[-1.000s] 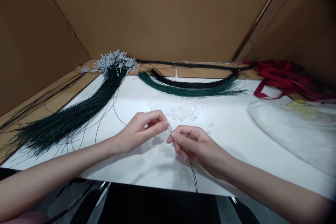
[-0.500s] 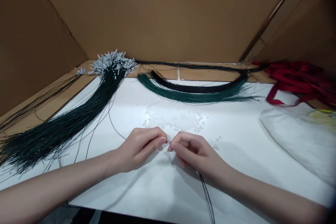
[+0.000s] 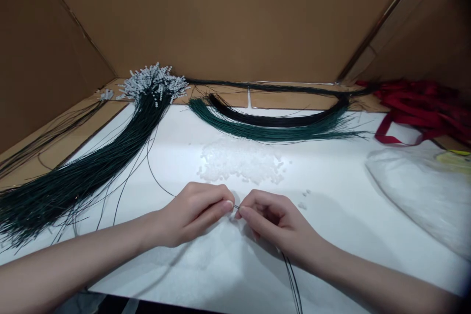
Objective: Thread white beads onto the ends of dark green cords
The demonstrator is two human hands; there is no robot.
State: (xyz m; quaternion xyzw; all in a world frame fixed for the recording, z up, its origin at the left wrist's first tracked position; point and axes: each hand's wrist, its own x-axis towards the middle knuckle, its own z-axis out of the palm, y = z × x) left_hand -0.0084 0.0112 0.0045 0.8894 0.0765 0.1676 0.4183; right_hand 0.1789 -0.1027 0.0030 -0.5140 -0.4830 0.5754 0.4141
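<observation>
Grip pinched tight, the right hand (image 3: 274, 221) holds a thin wire (image 3: 291, 274) while the left hand (image 3: 195, 213) (fingers closed too) meets its tip over the surface (image 3: 331, 181).

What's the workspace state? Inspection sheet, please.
Surface: white sheet.
Job's things: wire pinched between both hands; bead pile just beyond them.
Clutter: beaded bundle on the left; green bundle behind; red ribbon and clear bag on the right.
Grips: left hand and right hand shut on wire, fingertips nearly meeting.
Cables: nothing seen.
Surroundings: cardboard walls.
</observation>
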